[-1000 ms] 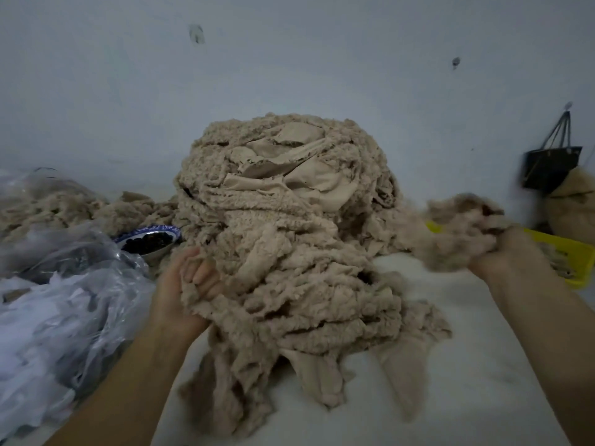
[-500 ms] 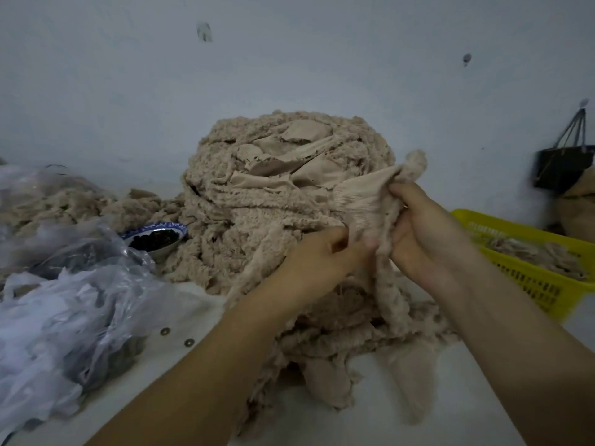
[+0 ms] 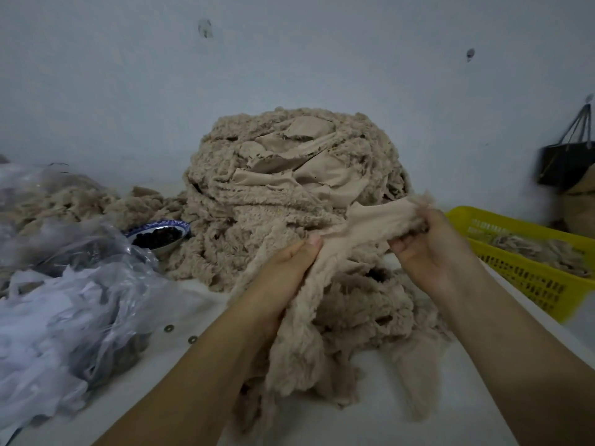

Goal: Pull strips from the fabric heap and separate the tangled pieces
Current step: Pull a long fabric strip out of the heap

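Note:
A tall heap of beige fleecy fabric strips (image 3: 273, 194) stands on the white table against the wall. In front of it, a beige strip (image 3: 370, 220) is stretched between both hands. My left hand (image 3: 283, 275) grips its lower left part, thumb on top. My right hand (image 3: 431, 249) pinches its upper right end, where the fluffy edge sticks out. The strip's lower end hangs down into the loose fabric at the heap's foot.
A yellow plastic basket (image 3: 528, 278) with some strips stands at the right. Clear plastic bags (image 3: 74, 284) of white and beige scraps lie at the left. A blue-rimmed bowl (image 3: 161, 233) with dark contents sits beside the heap. A black bag (image 3: 566, 162) hangs on the wall.
One second ago my left hand held the heap's side and my right hand was out by the basket. Both hands came together on one strip and have now drawn apart, stretching it.

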The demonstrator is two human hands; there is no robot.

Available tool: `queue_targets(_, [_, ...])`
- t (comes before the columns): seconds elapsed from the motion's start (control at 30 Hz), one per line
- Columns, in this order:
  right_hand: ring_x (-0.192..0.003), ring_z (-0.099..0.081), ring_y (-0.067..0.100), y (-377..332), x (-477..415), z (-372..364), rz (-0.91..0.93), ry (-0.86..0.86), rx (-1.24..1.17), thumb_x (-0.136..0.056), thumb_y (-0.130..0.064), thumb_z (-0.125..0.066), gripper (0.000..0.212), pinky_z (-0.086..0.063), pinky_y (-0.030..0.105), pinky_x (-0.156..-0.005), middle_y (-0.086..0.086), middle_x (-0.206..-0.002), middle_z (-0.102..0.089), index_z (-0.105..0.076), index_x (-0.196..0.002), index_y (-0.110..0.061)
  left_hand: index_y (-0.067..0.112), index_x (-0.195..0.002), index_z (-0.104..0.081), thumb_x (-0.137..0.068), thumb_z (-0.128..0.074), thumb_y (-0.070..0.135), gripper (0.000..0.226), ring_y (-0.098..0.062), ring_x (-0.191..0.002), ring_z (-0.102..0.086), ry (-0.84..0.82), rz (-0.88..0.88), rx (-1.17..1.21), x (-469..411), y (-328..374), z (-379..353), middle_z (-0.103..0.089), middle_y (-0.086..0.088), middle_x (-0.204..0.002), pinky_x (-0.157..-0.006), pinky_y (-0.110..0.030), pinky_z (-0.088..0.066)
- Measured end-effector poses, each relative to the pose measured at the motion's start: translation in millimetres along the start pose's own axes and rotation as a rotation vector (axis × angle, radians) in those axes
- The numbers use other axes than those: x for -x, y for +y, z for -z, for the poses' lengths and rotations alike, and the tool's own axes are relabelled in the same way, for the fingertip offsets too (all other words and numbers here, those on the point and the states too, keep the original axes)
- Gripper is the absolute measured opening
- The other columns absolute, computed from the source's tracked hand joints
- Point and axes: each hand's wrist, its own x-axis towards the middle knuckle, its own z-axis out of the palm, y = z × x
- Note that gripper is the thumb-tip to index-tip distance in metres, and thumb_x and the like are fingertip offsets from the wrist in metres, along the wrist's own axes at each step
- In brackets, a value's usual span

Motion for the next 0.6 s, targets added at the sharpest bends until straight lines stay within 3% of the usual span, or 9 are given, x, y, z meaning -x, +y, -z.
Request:
queue_targets(0.07, [-0.081, -0.076, 0.021, 5.6, 4.7, 5.2, -0.066, -0.029, 0.152, -0.101, -0.028, -0.055, 0.028, -0.061, 0.034, -0.059, 0.013, -0.105, -0.074, -0.059, -0.118, -0.007, 0.024, -0.090, -0.082, -0.101, -0.052, 0.038, 0.035, -0.014, -0.085, -0.074, 0.064, -0.028, 0.040, -2.9, 1.5, -0.6, -0.078, -0.002, -0.092, -0.068, -0.025, -0.057])
queue_targets(0.13, [-0.091, -0.073, 0.021, 18.1, 21.1, 8.6, -0.182, -0.100, 0.374, -0.088, -0.056, -0.064, 0.057, -0.063, 0.037, -0.066, 0.011, -0.106, -0.074, -0.063, -0.119, -0.009, 0.011, -0.100, -0.077, -0.102, -0.052, 0.032, 0.033, -0.017, -0.082, -0.073, 0.124, -0.045, 0.106, -5.9, 4.0, -3.8, -0.077, -0.009, -0.092, -0.067, -0.026, -0.057])
queue_targets(0.17, [-0.092, -0.072, 0.020, 26.0, 30.8, 9.3, -0.213, -0.165, 0.489, -0.078, -0.068, -0.064, 0.069, -0.063, 0.035, -0.068, 0.007, -0.103, -0.075, -0.067, -0.117, -0.011, 0.006, -0.108, -0.073, -0.103, -0.050, 0.028, 0.032, -0.020, -0.087, -0.074, 0.134, -0.040, 0.151, -6.4, 5.4, -6.6, -0.076, -0.014, -0.098, -0.070, -0.027, -0.059])
queue_targets(0.23, [-0.095, -0.073, 0.012, 41.7, 49.7, 7.7, -0.169, -0.319, 0.738, -0.072, -0.081, -0.061, 0.070, -0.061, 0.027, -0.073, -0.005, -0.102, -0.077, -0.076, -0.109, -0.024, -0.003, -0.124, -0.063, -0.104, -0.049, 0.022, 0.035, -0.029, -0.108, -0.070, 0.125, -0.020, 0.241, -6.4, 6.7, -12.1, -0.070, -0.023, -0.118, -0.085, -0.033, -0.060])
queue_targets(0.3, [-0.092, -0.070, 0.000, 51.8, 59.7, 4.4, 0.004, -0.330, 0.947, -0.078, -0.075, -0.060, 0.054, -0.055, 0.019, -0.077, -0.017, -0.098, -0.075, -0.071, -0.107, -0.032, -0.008, -0.133, -0.055, -0.103, -0.051, 0.019, 0.040, -0.034, -0.118, -0.063, 0.120, -0.029, 0.325, -5.6, 7.6, -16.3, -0.062, -0.027, -0.130, -0.093, -0.037, -0.058])
queue_targets(0.37, [-0.063, -0.060, -0.002, 50.8, 57.3, 6.8, 0.202, -0.234, 1.089, -0.093, -0.049, -0.059, 0.029, -0.043, 0.012, -0.058, -0.011, -0.072, -0.067, -0.062, -0.092, -0.020, -0.006, -0.131, -0.056, -0.103, -0.051, 0.019, 0.038, -0.030, -0.111, -0.066, 0.150, -0.058, 0.394, -6.0, 9.4, -16.4, -0.065, -0.024, -0.125, -0.089, -0.036, -0.059])
queue_targets(0.43, [-0.045, -0.040, 0.006, 43.4, 53.0, 11.8, 0.269, -0.202, 1.154, -0.098, -0.028, -0.053, 0.024, -0.031, 0.014, -0.042, -0.001, -0.058, -0.049, -0.052, -0.076, -0.018, 0.001, -0.119, -0.063, -0.104, -0.050, 0.015, 0.024, -0.019, -0.095, -0.073, 0.175, -0.101, 0.487, -7.3, 10.3, -11.5, -0.075, -0.013, -0.107, -0.082, -0.032, -0.062])
queue_targets(0.5, [-0.052, -0.042, 0.010, 36.4, 50.6, 16.6, 0.236, -0.221, 1.181, -0.098, -0.026, -0.052, 0.025, -0.034, 0.019, -0.049, 0.010, -0.064, -0.046, -0.055, -0.073, -0.019, 0.007, -0.111, -0.064, -0.104, -0.048, 0.012, 0.018, -0.015, -0.086, -0.075, 0.185, -0.115, 0.565, -9.0, 8.1, -5.9, -0.078, -0.007, -0.095, -0.075, -0.030, -0.063])
queue_targets(0.6, [-0.076, -0.065, 0.028, 28.3, 49.0, 21.7, 0.123, -0.257, 1.089, -0.097, -0.028, -0.056, 0.018, -0.046, 0.033, -0.073, 0.023, -0.093, -0.067, -0.068, -0.092, -0.015, 0.007, -0.117, -0.062, -0.104, -0.047, 0.011, 0.020, -0.015, -0.084, -0.076, 0.210, -0.098, 0.643, -8.7, 6.5, 0.9, -0.078, -0.007, -0.093, -0.068, -0.030, -0.062])
